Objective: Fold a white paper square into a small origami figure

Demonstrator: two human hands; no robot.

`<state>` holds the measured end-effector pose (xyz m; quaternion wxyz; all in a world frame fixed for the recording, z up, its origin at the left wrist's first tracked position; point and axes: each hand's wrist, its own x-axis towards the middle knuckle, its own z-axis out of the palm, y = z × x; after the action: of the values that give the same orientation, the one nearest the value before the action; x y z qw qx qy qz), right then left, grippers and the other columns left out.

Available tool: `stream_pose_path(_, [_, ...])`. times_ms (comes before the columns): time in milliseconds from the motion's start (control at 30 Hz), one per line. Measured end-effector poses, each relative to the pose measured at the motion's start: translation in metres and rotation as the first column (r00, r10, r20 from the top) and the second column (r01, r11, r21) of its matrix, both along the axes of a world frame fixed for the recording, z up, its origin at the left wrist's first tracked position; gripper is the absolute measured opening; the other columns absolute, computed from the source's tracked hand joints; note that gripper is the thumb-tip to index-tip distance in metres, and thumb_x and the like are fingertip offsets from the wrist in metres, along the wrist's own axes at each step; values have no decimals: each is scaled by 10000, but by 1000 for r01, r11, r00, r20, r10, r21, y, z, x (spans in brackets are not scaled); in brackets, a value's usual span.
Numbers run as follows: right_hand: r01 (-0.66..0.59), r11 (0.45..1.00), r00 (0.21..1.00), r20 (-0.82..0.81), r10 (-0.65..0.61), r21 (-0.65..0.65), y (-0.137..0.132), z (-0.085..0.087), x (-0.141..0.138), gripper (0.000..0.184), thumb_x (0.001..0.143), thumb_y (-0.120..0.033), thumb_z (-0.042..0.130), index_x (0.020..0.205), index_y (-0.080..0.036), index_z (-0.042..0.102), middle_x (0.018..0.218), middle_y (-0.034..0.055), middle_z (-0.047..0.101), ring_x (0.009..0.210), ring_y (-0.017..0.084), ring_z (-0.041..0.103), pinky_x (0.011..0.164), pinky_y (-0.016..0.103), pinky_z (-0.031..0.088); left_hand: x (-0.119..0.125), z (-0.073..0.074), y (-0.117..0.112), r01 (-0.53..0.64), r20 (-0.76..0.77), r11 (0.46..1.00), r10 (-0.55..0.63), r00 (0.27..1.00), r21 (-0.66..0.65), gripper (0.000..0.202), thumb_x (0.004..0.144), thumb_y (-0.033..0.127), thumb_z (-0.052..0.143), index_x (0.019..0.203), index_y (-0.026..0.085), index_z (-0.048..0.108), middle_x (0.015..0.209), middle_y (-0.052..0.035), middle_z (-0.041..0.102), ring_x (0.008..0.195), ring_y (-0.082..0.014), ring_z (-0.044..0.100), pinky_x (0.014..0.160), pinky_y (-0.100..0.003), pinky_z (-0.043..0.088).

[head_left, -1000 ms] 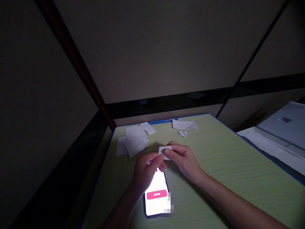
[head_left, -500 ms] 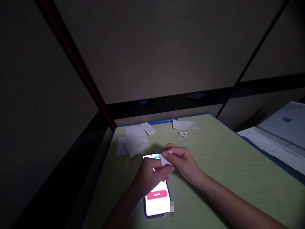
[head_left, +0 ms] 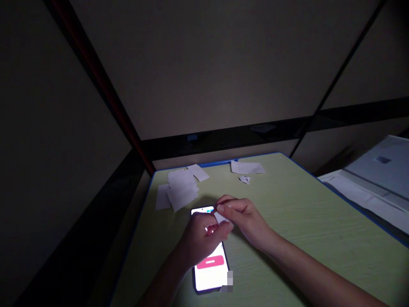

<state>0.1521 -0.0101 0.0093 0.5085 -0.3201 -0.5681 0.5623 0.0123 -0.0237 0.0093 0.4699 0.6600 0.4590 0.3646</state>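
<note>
A small white piece of paper [head_left: 219, 217] is pinched between both hands above a lit phone. My left hand [head_left: 204, 234] grips its lower side, thumb and fingers closed. My right hand [head_left: 241, 215] holds the upper right part between thumb and index finger. Fingers cover much of the paper, so its full shape is hidden. Under my left hand lies the phone [head_left: 211, 279], its bright screen showing a red button; the hand hides the screen's middle.
Several loose white paper sheets [head_left: 182, 192] overlap at the table's back left. A folded paper piece [head_left: 244, 179] lies near a flat paper strip [head_left: 247, 167] at the back. The green table [head_left: 303, 221] has a blue edge. A white box-like object [head_left: 380, 170] stands to the right.
Less of the white paper shows between my fingers now. My right fingers have shifted slightly left and down onto it; the left hand stays nearly in place.
</note>
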Motion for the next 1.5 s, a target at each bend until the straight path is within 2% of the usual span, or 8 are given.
stream_pose_path(100, [-36,999,999,18,36,4,0,1,-1,323,803,-364,553,555,-176,637,661,4,518,585,115,511,541,247,409,-2,-2,3,36,-35,997,-33,999,69,414,831,355,458,484,172,590,464,-12,566,469,-124,531,518,-240,394])
stream_pose_path(233, [4,1000,999,40,-5,18,1,0,-2,249,790,-374,568,672,-166,637,638,2,552,613,131,518,592,260,409,-4,-8,6,-85,66,995,81,995,59,471,857,412,405,484,157,540,420,1,517,417,-100,476,482,-223,365])
stream_pose_path(300, [85,996,994,72,-85,3,3,-1,-2,239,775,-367,588,672,-158,639,634,8,565,611,135,514,583,259,397,-4,-9,6,-110,100,993,105,989,41,450,858,412,413,518,149,547,417,10,499,417,-97,468,480,-217,362])
stream_pose_path(400, [71,997,996,62,-70,-25,5,-2,-2,275,777,-387,578,625,-160,612,561,-5,552,526,123,484,527,250,370,-4,-8,8,-86,108,996,84,991,13,383,843,416,443,621,136,578,479,4,539,440,-102,483,466,-214,363])
stream_pose_path(500, [99,995,988,119,-99,1,7,-4,-1,298,762,-398,592,597,-151,599,522,-22,502,489,107,422,488,237,317,-4,-6,10,-189,122,980,180,976,64,313,815,399,492,646,145,561,513,7,538,513,-126,528,491,-215,390])
stream_pose_path(700, [81,992,950,292,-106,95,10,-16,1,295,787,-378,561,628,-131,583,565,-16,473,541,113,398,503,231,296,-7,-9,16,-246,164,959,222,961,140,216,770,324,545,659,140,565,523,24,511,490,-111,504,476,-208,380])
stream_pose_path(933, [67,995,964,253,-84,73,15,-24,-3,334,794,-410,544,597,-142,513,532,-39,397,514,97,347,479,226,253,-5,-20,21,-311,199,945,288,937,101,231,772,324,523,654,129,560,479,19,514,438,-101,478,414,-190,312])
stream_pose_path(1500, [82,996,975,203,-88,40,16,-27,-1,337,791,-407,548,578,-159,467,521,-43,409,488,90,336,464,225,247,0,-15,17,-214,220,975,196,956,64,259,775,345,523,620,139,506,516,28,483,449,-83,453,407,-180,333])
